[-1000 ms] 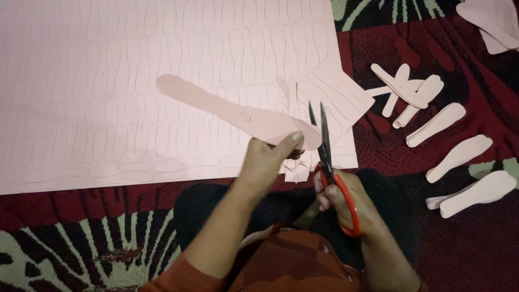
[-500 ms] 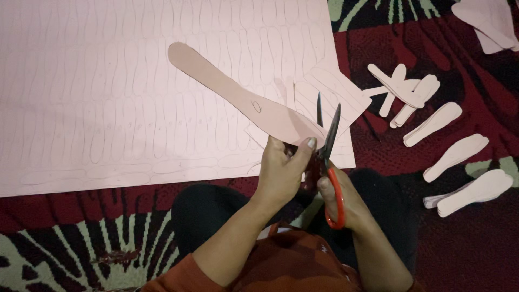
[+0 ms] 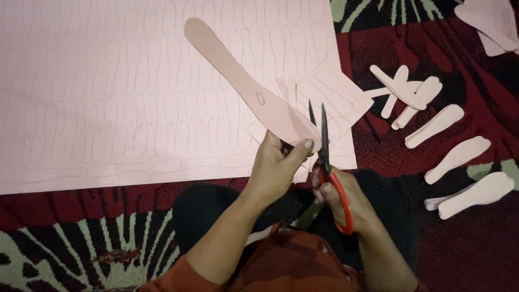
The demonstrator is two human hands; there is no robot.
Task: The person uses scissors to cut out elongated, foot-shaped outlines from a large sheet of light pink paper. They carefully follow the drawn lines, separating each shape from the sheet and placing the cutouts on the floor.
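Observation:
My left hand (image 3: pixel 278 167) pinches the wide end of a long pink spoon-shaped cutout (image 3: pixel 243 92), which angles up and to the left over the big pink sheet (image 3: pixel 108 97). My right hand (image 3: pixel 340 197) grips red-handled scissors (image 3: pixel 327 157). Their dark blades point up and stand slightly apart just right of the cutout's wide end.
The pink sheet, marked with rows of outlined shapes, lies on a red, black and green patterned carpet (image 3: pixel 476 238). Several finished pink cutouts (image 3: pixel 443 143) lie in small piles to the right. More pink pieces (image 3: pixel 492 21) sit at the top right corner.
My left hand has swung the cutout's long end upward, from nearly flat to steeply angled. The scissors stayed beside its wide end with the blades narrowing.

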